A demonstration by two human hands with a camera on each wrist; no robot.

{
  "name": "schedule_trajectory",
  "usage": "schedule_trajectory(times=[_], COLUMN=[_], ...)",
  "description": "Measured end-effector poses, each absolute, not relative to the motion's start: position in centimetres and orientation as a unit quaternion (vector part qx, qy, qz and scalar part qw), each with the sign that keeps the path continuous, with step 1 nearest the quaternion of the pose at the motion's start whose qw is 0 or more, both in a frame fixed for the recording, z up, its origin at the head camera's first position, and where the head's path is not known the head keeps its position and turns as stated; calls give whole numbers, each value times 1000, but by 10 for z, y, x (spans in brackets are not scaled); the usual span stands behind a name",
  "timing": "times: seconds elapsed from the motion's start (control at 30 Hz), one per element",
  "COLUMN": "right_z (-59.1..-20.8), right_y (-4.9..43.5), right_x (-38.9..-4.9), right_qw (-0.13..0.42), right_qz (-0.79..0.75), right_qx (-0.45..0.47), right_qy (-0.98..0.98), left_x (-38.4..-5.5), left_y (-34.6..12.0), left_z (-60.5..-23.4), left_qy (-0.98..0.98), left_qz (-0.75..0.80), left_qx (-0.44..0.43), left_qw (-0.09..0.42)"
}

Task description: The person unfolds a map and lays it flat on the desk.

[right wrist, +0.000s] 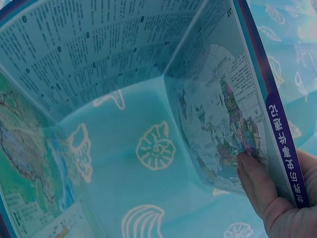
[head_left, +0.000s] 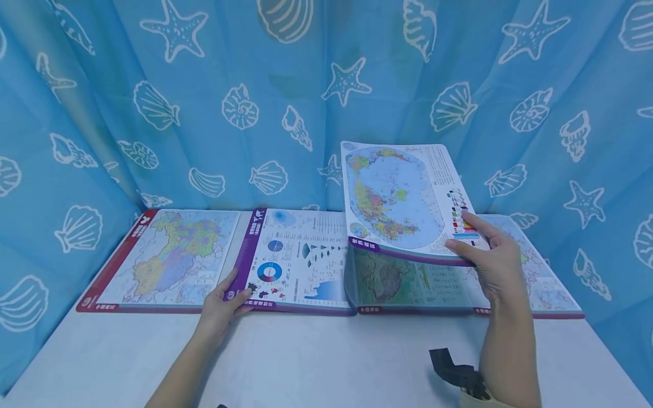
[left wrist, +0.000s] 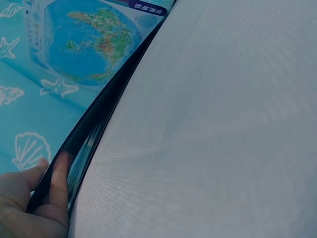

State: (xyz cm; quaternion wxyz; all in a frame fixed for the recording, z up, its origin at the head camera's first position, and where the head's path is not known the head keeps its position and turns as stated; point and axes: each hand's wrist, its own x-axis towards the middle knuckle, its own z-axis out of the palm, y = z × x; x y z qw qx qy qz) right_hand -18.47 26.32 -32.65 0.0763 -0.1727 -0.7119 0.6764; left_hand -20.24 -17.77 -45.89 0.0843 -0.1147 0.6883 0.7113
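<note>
A folding map with purple borders lies partly spread over other map panels. My left hand [head_left: 220, 306] pinches the left edge of its chart panel [head_left: 316, 238], thumb on top and fingers beneath. In the left wrist view, fingers [left wrist: 59, 186] reach under the dark edge, near a printed world map [left wrist: 101, 44]. My right hand [head_left: 497, 260] holds the lower right edge of a raised world map panel [head_left: 398, 198], tilted up at the right. From the right wrist view, the panels stand apart around a gap, with a text-covered panel [right wrist: 104, 54] at the top.
At the left lies a red-bordered China map panel [head_left: 189, 255]. Beneath the raised panel is a green relief map [head_left: 403, 283], with another map panel [head_left: 546, 277] farther right. A blue seashell curtain [head_left: 285, 170] hangs behind the white table [head_left: 326, 362]. A black strap [head_left: 454, 371] sticks out beside the right wrist.
</note>
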Motion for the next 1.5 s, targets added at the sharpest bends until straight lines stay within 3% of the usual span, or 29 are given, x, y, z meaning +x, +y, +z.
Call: schedule_trajectory(times=[0.2, 0.53, 0.8, 1.5], right_z=[-325, -325, -331, -349], right_y=[272, 281, 293, 332], right_x=[-183, -187, -186, -185], right_qw=[108, 237, 310, 305], right_qz=[702, 785, 785, 742], right_qx=[-216, -257, -278, -341], right_qy=[-670, -511, -459, -491], left_x=[-202, -201, -201, -201], left_y=[-177, -178, -179, -179], left_z=[-459, -459, -459, -459], left_qy=[698, 702, 696, 706], left_qz=[701, 698, 705, 693], left_qx=[-120, -115, -107, -116], left_qw=[82, 82, 85, 85])
